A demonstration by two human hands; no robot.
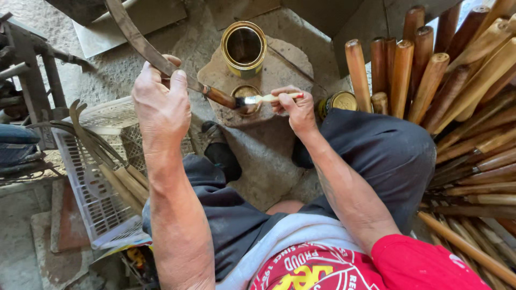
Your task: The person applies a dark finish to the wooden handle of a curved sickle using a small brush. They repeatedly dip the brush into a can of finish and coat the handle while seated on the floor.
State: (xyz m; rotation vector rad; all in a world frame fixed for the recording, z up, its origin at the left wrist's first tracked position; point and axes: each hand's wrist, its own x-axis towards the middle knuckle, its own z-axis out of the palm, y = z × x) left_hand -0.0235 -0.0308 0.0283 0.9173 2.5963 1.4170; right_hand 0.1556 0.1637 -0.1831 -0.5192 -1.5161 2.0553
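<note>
You are at the coating step: your left hand point(161, 104) is closed around the curved sickle blade point(141, 44), and your right hand point(294, 107) grips a paintbrush point(271, 98) whose bristles touch the sickle's wooden handle point(219, 97), just above the small open tin point(246, 98) on the flat stone slab point(279, 70). The next stroke probably needs you to turn the handle slowly, to reach the uncoated side. Mind the bigger open can point(244, 48) at the far edge of the slab, the upright bundle of wooden handles point(430, 80) beside your right knee, and the plastic crate point(102, 161) of finished sickles on your left.

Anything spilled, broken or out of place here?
Nothing clearly stands out. The left hand holds a curved blade, and the right hand holds a brush against its wooden handle above a small open tin. The large open can stands upright; no spill shows on the stone slab.
</note>
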